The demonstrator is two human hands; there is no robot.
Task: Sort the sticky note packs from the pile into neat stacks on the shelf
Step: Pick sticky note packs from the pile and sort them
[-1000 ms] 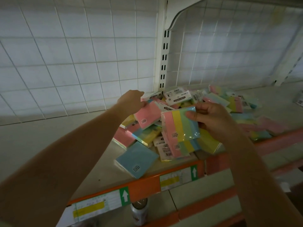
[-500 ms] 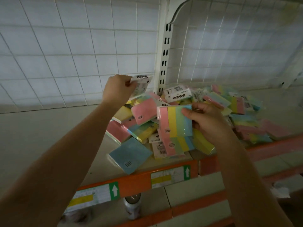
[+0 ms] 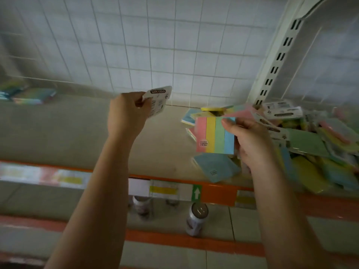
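1. the left hand is up in the air over the flat beige shelf board. its fingers are curled and pinch a white card-backed sticky note pack by the pack's left edge. the pack has black words on it and sticks out toward 2 o'clock from the hand.
2. the right hand holds a striped sticky note pack with pink, yellow, green and blue bands. the thumb lies across the top right corner of the front. the other fingers are behind the pack, so i cannot tell how they lie.
3. the striped pack faces the camera and is held above the shelf, at about 9 o'clock from the right hand.
4. a big messy pile of pastel sticky note packs lies on the shelf at 3 o'clock from the right hand. the packs are pink, yellow, green and blue, and some show white card backs.
5. a flat light blue sticky note pack lies on the shelf at 6 o'clock from the striped pack, near the front edge.
6. far off at 9 o'clock from the left hand, at the back of the shelf, sits a small low stack of pastel packs. it is blurry.
7. the shelf has an orange front rail with paper price tags along it.
8. behind the shelf is a white wire grid back wall. a white slotted metal post stands at 1 o'clock from the right hand.
9. a silver drink can stands on the shelf below, at 6 o'clock from the striped pack.
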